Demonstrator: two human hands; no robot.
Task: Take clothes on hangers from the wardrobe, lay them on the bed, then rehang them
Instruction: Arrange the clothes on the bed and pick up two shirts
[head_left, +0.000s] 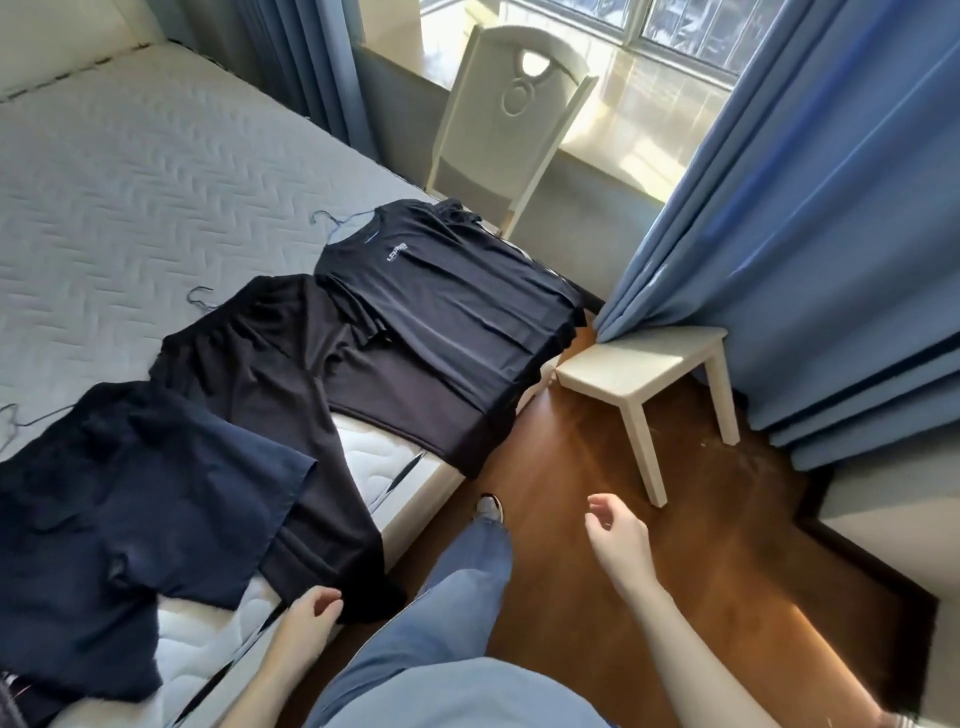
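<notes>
Three dark garments on wire hangers lie side by side along the bed's near edge. A black T-shirt with a small chest logo is farthest, a black top lies in the middle, and a navy shirt is nearest. Their hems hang over the mattress edge. Thin hanger hooks stick out at the collars. My left hand hovers beside the hem of the black top, fingers loosely curled, holding nothing. Over the floor, my right hand is open and empty. No wardrobe is in view.
A small white stool stands on the wooden floor right of the bed. A white chair stands by the window. Blue curtains hang to the floor at right. My leg in jeans steps forward beside the bed.
</notes>
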